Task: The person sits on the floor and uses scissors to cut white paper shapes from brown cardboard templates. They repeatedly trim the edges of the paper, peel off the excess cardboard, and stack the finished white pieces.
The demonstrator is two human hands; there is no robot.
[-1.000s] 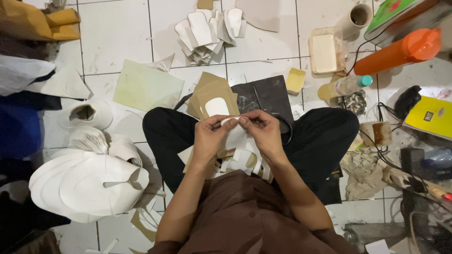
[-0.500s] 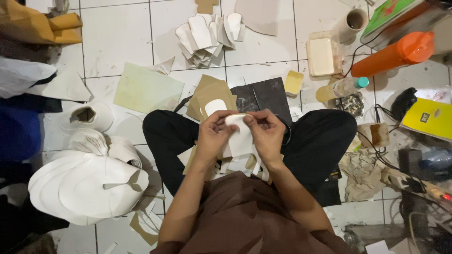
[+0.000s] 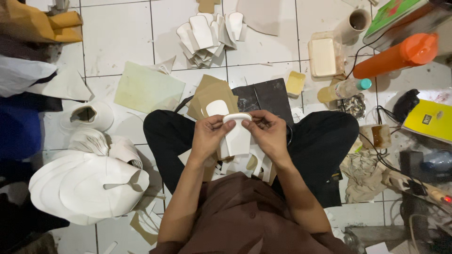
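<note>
I grip the white card piece (image 3: 237,136) with both hands' fingers (image 3: 217,126), left hand (image 3: 207,138) and right hand (image 3: 268,136) curling its top edge over my lap.

White curved card piece (image 3: 237,136), apparently bent, upright above lap.

Home craft workshop, work done on the floor. White tiled floor (image 3: 117,42) is littered with cut white card shapes (image 3: 207,33), brown cardboard templates (image 3: 212,96) and offcuts. Dark cutting mat (image 3: 266,96), orange bottle (image 3: 395,54), tape roll (image 3: 355,21), rags (image 3: 365,174) and a power strip with cables (image 3: 419,186) lie around a person sitting cross-legged.
</note>
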